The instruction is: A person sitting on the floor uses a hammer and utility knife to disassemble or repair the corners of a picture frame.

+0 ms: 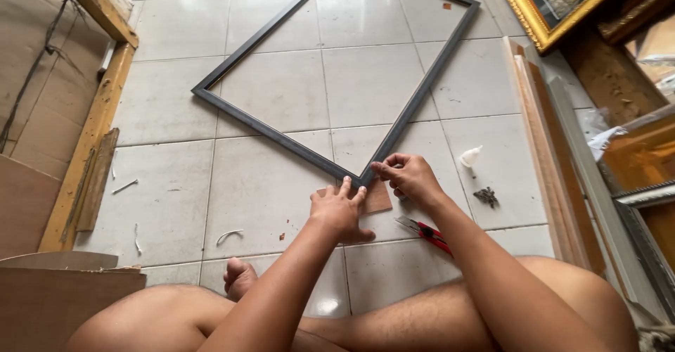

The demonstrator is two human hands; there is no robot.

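Basically, 1 thin dark rectangular frame point(309, 156) is lying flat and empty on the tiled floor point(274, 190), turned diagonally so its nearest corner is pointing at the seated person. Its bars are looking narrow, matte and slightly scuffed; the tiles are glossy pale squares with grey grout. Under that near corner, 1 small flat brown card piece point(378, 199) is sitting, thin, with straight edges.

The left hand point(340, 215) is lying open, fingers spread flat, pressing down on the card piece right at the frame corner, gripping nothing. The right hand point(410, 177) is pinching thumb and forefinger together at the frame corner; whatever small thing it may be pinching is too small to tell.

Just beside the right wrist, a red-handled cutter point(424, 231) is lying on the floor. Wooden mouldings point(545, 148) are lying along the right, and a gilt picture frame point(524, 7) is leaning at the top right.
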